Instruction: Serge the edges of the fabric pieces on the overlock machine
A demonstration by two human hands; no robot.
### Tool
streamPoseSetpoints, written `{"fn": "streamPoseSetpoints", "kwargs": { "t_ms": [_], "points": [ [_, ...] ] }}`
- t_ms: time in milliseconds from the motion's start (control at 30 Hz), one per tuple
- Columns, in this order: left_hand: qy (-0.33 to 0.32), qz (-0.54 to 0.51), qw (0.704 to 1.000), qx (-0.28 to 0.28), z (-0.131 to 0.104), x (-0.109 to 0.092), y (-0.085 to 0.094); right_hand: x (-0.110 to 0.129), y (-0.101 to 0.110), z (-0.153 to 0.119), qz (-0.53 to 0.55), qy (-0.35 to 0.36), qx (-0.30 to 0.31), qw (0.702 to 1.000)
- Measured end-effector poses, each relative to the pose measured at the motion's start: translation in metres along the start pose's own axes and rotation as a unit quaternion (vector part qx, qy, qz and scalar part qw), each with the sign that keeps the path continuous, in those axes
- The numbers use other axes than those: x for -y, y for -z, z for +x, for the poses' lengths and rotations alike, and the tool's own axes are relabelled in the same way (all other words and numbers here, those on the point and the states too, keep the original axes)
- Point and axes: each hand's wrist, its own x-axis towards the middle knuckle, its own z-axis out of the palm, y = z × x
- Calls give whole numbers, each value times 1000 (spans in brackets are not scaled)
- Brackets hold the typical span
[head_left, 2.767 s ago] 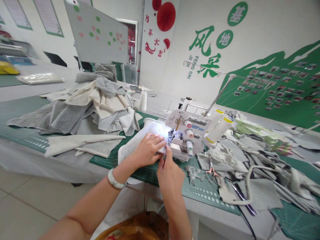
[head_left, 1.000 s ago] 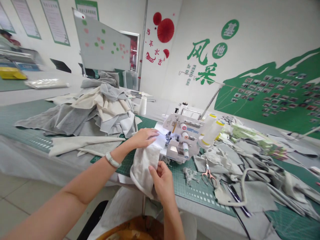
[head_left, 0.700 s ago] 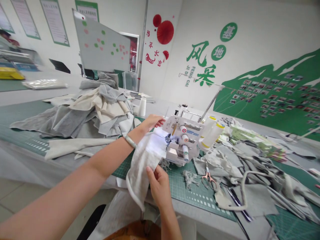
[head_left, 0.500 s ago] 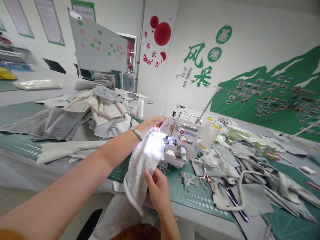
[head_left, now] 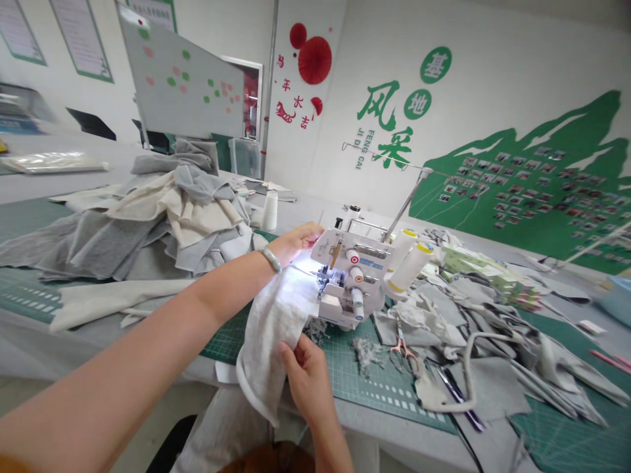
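Observation:
A white overlock sewing machine (head_left: 349, 263) stands on a green cutting mat (head_left: 335, 371), its lamp lighting the needle area. Light grey cloth (head_left: 273, 328) lies at the presser foot and drapes over the table's front edge. My right hand (head_left: 308, 371) pinches the cloth's right edge between thumb and fingers, below and in front of the machine. Stretched past the cloth, my left hand (head_left: 298, 242) is at the machine's far left side with its fingers curled. Its fingertips are partly hidden behind the machine head, so what they grip cannot be made out.
A large heap of grey and cream cloth (head_left: 182, 203) lies to the left, with a white thread cone (head_left: 269, 210) beside it. Right of the machine are scissors (head_left: 401, 351), lint (head_left: 367, 355), dark-handled tweezers-like tools (head_left: 461, 397) and more grey cloth pieces (head_left: 497, 387).
The view has shifted slightly, moving the whole scene a little to the left. Both hands keep nearly the same places at the machine and cloth.

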Motion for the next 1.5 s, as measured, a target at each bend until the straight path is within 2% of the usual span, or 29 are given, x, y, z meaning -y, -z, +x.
{"fn": "streamPoseSetpoints", "kwargs": {
  "t_ms": [100,167,300,367,433,500,567,600,667,767,1033,1133,1333,1500],
  "points": [
    [19,21,1000,-6,5,-4,2,-1,0,0,1,3,-4,1000],
    [8,33,999,-30,-3,-3,7,-1,1,0,9,5,1,1000],
    [-50,87,986,-136,-51,15,15,2,2,-2,37,2,18,999],
    [-71,128,977,-154,-80,26,16,3,2,-4,42,-5,24,999],
    [-87,182,973,-110,-102,34,14,4,2,-7,41,-10,28,999],
    [-127,280,951,-13,-115,36,11,5,2,-9,46,-11,31,998],
    [-184,391,899,77,-120,33,10,6,3,-12,46,-11,33,998],
    [-206,437,870,100,-121,31,10,6,4,-13,38,-11,33,999],
    [-225,500,829,106,-122,27,10,5,6,-16,4,-8,37,999],
    [-227,554,794,104,-126,24,11,4,10,-21,-41,-11,51,998],
    [-266,553,774,152,-141,20,15,2,25,-34,-37,-24,101,994],
    [-280,579,747,168,-148,19,14,1,29,-36,-52,-27,109,992],
    [-295,669,666,149,-154,22,10,-1,34,-37,-48,-39,113,992],
    [-282,695,645,147,-156,16,6,-3,36,-38,-51,-38,109,992]
  ]
}}
